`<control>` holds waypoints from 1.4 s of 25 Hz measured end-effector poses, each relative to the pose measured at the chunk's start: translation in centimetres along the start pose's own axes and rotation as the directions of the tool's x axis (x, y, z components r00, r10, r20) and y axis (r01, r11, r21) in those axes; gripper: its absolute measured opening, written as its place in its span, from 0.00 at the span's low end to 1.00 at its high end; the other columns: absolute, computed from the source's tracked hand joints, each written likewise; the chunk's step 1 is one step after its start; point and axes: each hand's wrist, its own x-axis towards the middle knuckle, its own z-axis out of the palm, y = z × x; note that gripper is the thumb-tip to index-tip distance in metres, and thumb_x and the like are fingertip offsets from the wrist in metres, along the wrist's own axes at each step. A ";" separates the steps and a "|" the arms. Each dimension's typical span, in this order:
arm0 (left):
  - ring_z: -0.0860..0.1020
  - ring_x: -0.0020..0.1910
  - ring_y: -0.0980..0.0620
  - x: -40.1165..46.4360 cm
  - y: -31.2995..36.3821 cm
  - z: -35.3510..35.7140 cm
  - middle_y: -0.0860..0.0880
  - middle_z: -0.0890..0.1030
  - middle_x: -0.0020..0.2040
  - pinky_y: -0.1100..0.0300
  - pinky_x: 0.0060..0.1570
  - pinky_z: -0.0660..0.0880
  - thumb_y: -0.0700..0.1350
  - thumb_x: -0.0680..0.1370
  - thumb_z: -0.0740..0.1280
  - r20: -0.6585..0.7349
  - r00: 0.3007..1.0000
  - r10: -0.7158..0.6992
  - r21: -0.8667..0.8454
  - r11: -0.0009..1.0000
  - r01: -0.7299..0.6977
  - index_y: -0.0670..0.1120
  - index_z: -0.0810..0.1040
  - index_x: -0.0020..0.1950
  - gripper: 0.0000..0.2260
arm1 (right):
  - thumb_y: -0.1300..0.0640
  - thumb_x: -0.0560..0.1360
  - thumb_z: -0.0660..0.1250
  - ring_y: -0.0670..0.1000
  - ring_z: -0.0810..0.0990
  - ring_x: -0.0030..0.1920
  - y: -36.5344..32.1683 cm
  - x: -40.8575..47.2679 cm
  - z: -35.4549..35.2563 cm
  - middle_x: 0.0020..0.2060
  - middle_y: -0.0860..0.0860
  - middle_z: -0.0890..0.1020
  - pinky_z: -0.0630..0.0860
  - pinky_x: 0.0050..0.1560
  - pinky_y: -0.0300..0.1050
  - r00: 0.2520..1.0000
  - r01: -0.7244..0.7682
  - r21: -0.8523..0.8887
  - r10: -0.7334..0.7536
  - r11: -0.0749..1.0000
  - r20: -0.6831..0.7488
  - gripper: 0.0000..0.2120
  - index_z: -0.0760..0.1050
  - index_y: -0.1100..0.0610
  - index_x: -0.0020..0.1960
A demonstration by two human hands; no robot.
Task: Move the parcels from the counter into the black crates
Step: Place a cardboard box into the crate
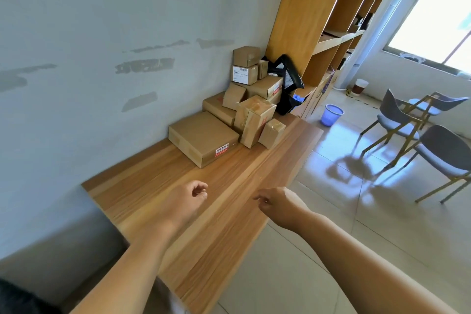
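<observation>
Parcels piled on counter, well beyond both hands' loosely curled, empty fingers.

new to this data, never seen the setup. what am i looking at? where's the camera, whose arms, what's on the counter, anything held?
There is no robot here. One wide-angle camera sits on a person's head, looking forward and down, so the two bare arms are the wearer's own. The left hand and the right hand hover over the long wooden counter with fingers loosely curled, holding nothing. At the counter's far end, against the wall, sits a pile of brown cardboard parcels; nearest is a flat brown cardboard box with a red label. Black plastic mailer bags lie behind the pile. The black crates are not in view.
</observation>
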 end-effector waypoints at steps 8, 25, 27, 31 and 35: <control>0.79 0.52 0.56 6.9 -0.7 2.0 0.55 0.80 0.53 0.59 0.51 0.76 0.46 0.79 0.65 -0.054 0.990 -0.132 0.074 0.988 0.136 0.52 0.78 0.58 0.09 | 0.55 0.79 0.56 0.47 0.78 0.56 4.3 10.3 -1.7 0.59 0.46 0.79 0.74 0.56 0.41 0.991 0.064 0.035 -0.068 0.997 0.112 0.16 0.75 0.48 0.64; 0.78 0.48 0.56 20.0 6.6 14.4 0.53 0.81 0.49 0.67 0.41 0.70 0.44 0.77 0.67 -0.370 0.791 -0.488 -0.186 0.873 0.452 0.53 0.78 0.51 0.05 | 0.54 0.78 0.59 0.45 0.77 0.44 16.2 31.6 -7.8 0.54 0.46 0.79 0.72 0.38 0.38 0.902 0.262 0.242 -0.326 0.934 0.283 0.14 0.77 0.48 0.61; 0.77 0.46 0.56 20.6 6.1 14.3 0.54 0.80 0.49 0.69 0.37 0.69 0.44 0.78 0.66 -0.389 0.751 -0.534 -0.195 0.844 0.499 0.52 0.78 0.54 0.06 | 0.54 0.78 0.59 0.44 0.77 0.42 16.0 33.7 -7.3 0.55 0.46 0.79 0.73 0.38 0.38 0.891 0.259 0.259 -0.334 0.930 0.308 0.14 0.77 0.49 0.61; 0.77 0.48 0.54 23.0 3.8 12.9 0.53 0.79 0.50 0.62 0.41 0.69 0.44 0.78 0.65 -0.407 0.700 -0.587 -0.230 0.807 0.543 0.51 0.78 0.57 0.09 | 0.56 0.78 0.60 0.47 0.78 0.42 14.4 37.5 -5.9 0.50 0.48 0.80 0.75 0.40 0.41 0.889 0.218 0.314 -0.321 0.924 0.327 0.13 0.78 0.50 0.59; 0.77 0.49 0.52 25.8 2.0 11.5 0.51 0.80 0.51 0.62 0.41 0.69 0.41 0.77 0.65 -0.448 0.648 -0.616 -0.342 0.788 0.513 0.46 0.78 0.60 0.12 | 0.59 0.76 0.62 0.48 0.77 0.41 12.9 40.3 -4.9 0.48 0.51 0.82 0.74 0.43 0.43 0.904 0.062 0.443 -0.238 0.894 0.354 0.11 0.79 0.53 0.56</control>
